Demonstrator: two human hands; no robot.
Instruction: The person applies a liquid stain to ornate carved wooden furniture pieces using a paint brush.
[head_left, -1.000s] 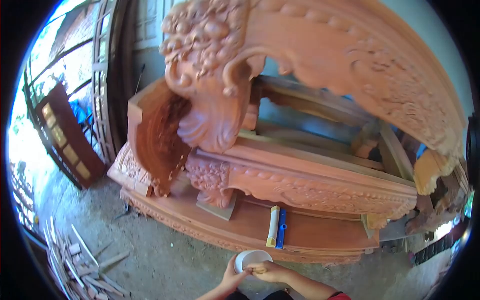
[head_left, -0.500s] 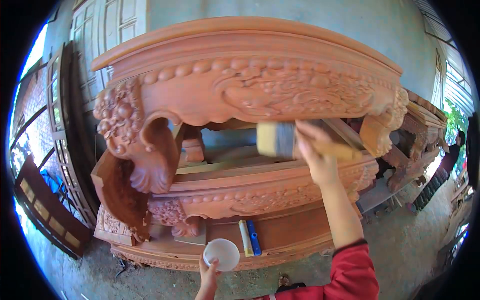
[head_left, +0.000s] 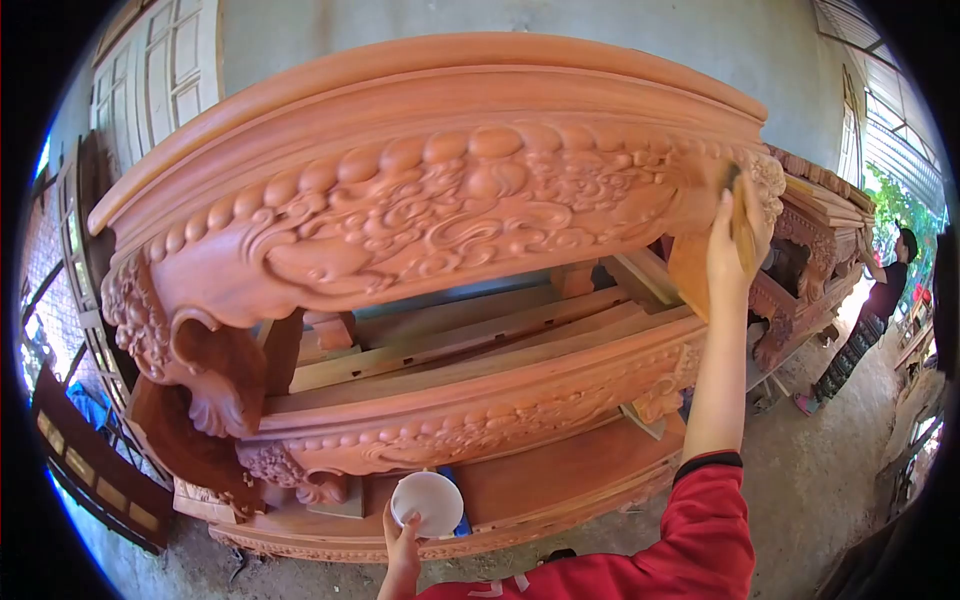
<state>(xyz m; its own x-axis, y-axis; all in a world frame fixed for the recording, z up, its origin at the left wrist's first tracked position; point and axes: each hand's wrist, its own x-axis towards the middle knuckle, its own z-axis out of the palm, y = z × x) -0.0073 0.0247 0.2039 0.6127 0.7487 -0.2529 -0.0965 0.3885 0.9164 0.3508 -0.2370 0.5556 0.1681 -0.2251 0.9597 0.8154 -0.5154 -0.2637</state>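
Note:
My right hand [head_left: 728, 245] is closed round the wooden handle of a wide paintbrush [head_left: 742, 228]. Its bristles are smeared by motion at the right end of the carved front of a large reddish wooden furniture piece [head_left: 470, 215]. Lower down, my left hand [head_left: 402, 550] grips a white plastic cup [head_left: 426, 502] by the rim, thumb over the inside. What the cup contains is too pale to make out. Behind the cup, a blue-handled tool [head_left: 462, 522] lies partly hidden on a wooden surface.
Beneath the upper piece sits a similar carved piece [head_left: 480, 400], with a flat wooden top [head_left: 560, 475] lower still. More carved furniture [head_left: 810, 235] stands at the right, where another person [head_left: 885, 290] is standing. Dark framed panels [head_left: 95, 460] lean at the left.
My right hand has swung the paintbrush up and right, from the opening below the carved front to its right end. The view has shifted, and the cup now covers part of the tools.

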